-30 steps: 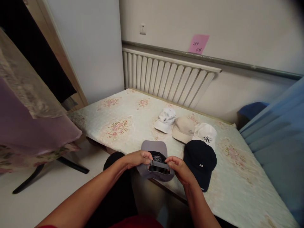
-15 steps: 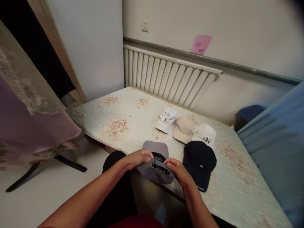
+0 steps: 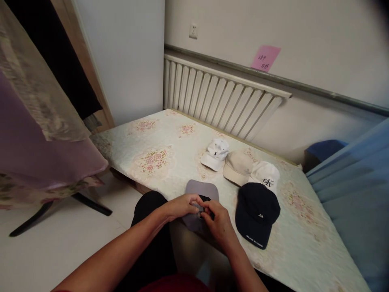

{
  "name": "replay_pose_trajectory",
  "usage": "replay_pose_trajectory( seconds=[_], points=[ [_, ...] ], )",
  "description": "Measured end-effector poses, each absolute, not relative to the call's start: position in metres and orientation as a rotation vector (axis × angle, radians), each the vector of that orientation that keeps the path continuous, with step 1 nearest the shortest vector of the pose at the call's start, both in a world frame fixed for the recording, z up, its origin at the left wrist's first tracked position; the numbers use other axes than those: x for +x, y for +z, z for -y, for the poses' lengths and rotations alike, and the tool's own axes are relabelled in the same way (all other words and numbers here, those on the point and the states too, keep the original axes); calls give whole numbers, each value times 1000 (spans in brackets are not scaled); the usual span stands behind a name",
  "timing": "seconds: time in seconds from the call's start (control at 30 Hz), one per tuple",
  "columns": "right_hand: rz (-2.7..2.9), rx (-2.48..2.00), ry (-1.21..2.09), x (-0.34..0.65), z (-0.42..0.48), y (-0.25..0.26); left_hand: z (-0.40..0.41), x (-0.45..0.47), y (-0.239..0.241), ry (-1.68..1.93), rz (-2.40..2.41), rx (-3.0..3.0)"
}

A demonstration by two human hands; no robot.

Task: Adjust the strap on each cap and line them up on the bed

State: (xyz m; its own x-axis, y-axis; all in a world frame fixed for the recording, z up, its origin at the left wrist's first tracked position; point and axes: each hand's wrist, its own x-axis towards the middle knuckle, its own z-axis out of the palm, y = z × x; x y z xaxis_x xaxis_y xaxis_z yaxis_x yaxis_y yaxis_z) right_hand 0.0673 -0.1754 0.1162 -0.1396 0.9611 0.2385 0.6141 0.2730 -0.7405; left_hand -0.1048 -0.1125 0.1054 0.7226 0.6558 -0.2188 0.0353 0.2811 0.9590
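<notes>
A grey baseball cap [image 3: 202, 187] is held at the near edge of the bed, brim pointing away from me. My left hand [image 3: 185, 205] grips the left side of its back strap, thumb and fingers pinched together. My right hand [image 3: 217, 217] pinches the strap close beside the left fingertips and covers part of the opening. To the right lies a navy cap [image 3: 258, 207] with small white lettering. Behind it rest a white cap with CK letters [image 3: 265, 172], a beige cap [image 3: 238, 165] and a white cap with a small dark logo [image 3: 216, 153].
The caps lie on a bed with a pale floral cover [image 3: 179, 158]. A radiator [image 3: 219, 95] runs along the wall behind it. Cloth-draped furniture [image 3: 57, 150] stands at left, a blue curtain [image 3: 343, 182] hangs at right. A pink note [image 3: 266, 58] is on the wall.
My right hand has moved left along the strap to meet my left hand, and the back opening is now mostly covered. The view has shifted slightly.
</notes>
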Motion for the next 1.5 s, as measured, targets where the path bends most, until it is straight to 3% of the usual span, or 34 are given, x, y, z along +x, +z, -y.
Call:
replay_pose_trajectory(
  seconds=[0.47,1.27,1.5],
  points=[
    [1364,-1418,1170,67,177,113,122,-99,109,535,-607,1128],
    [1263,-1336,1407,70,182,123,136,-100,102,535,-666,1336],
    [1306,-1398,1319,76,181,117,147,-92,111,654,-863,1695]
  ],
)
